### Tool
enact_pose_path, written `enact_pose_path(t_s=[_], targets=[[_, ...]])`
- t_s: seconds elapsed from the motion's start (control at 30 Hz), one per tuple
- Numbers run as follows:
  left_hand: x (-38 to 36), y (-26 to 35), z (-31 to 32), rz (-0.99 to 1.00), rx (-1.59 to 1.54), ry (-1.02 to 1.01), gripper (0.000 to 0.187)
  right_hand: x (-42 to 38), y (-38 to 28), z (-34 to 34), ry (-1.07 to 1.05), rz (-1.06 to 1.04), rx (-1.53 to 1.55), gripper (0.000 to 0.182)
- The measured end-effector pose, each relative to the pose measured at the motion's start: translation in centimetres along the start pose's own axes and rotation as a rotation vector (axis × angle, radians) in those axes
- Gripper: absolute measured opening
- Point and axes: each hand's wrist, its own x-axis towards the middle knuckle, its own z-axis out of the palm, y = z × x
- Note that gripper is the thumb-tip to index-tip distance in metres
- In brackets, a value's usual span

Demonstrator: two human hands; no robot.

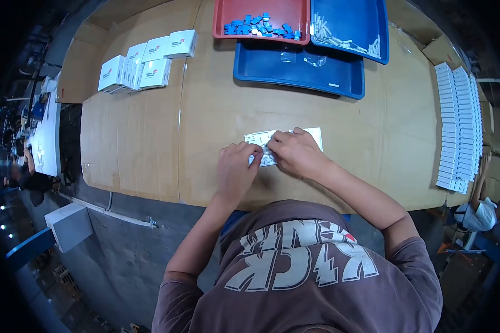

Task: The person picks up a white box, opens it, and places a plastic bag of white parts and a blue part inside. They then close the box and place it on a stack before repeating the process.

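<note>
A white printed sheet (315,134) lies on the cardboard-covered table in front of my body. My left hand (239,164) is over the sheet's left edge, thumb and fingers pinched together. On its middle rests my right hand (294,151), fingers bent and pressed together close to the left fingertips. Whatever is between the fingers of either hand is too small or too covered to name. Part of the sheet is hidden beneath both hands.
Behind the sheet stand a blue tray (300,83), a red tray (261,38) of blue parts and another blue tray (386,33) of white sticks. White boxes (154,73) are at left, rows of stacked white boxes (449,127) at right. Other people are beyond both sides.
</note>
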Motion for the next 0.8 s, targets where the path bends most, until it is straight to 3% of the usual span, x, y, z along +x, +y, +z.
enact_pose_path(t_s=[0.2, 0.23, 0.37, 0.53, 0.57, 0.8], targets=[[-0.7, -1.5, -1.8, 0.136, -0.108, -0.126, 0.024, -0.1, 0.0, -0.7, 0.097, -0.075, 0.034, 0.006], [-0.8, -1.5, -1.9, 0.157, -0.11, -0.117, 0.029, -0.1, 0.1, -0.8, 0.009, -0.047, 0.066, 0.009], [-1.4, -2.1, -1.0, 0.223, -0.067, -0.034, 0.045, 2.3, 2.5, -3.7, 0.086, -0.108, 0.136, 0.012], [-1.7, -1.4, -0.6, 0.145, -0.043, 0.038, 0.079, 9.9, 8.8, -10.0, 0.547, 0.068, 0.06, 0.017], [-1.6, -1.4, -0.4, 0.13, -0.004, 0.05, 0.09, 11.5, 9.8, -11.0, 0.559, 0.134, 0.059, 0.019], [-1.5, -1.6, 0.3, 0.142, 0.057, 0.097, 0.091, 21.7, 14.2, -11.6, 0.541, 0.155, -0.123, 0.024]])
